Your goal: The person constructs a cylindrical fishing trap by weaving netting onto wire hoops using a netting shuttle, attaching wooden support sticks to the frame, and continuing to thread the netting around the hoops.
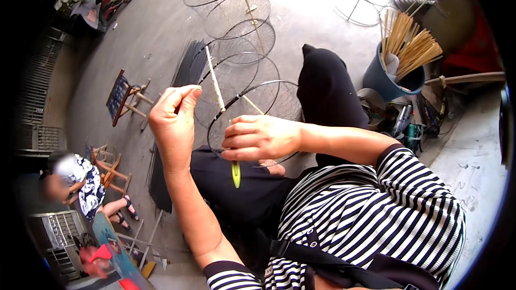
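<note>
My left hand (174, 115) is raised beside the near end of a long net trap (242, 64), its thumb and fingertips pinched together. Whatever the pinch holds, perhaps a thread, is too fine to make out. Closed fingers of my right hand (260, 137) wrap a yellow-green netting needle (236, 174), whose pointed end sticks out below. That hand is at the nearest dark hoop (210, 126). Several round hoops carry the trap's dark mesh, and a pale strut (215, 80) spans between two of them. My dark-trousered legs lie under and beside this end.
A blue bucket (373, 78) of bamboo sticks (411, 43) stands at right, with tools and wire beside it. Left are a wooden stool (129, 96) and a seated person (88, 182). Bundled dark rods (188, 64) lie on the floor. Another hoop frame (360, 13) lies at the back.
</note>
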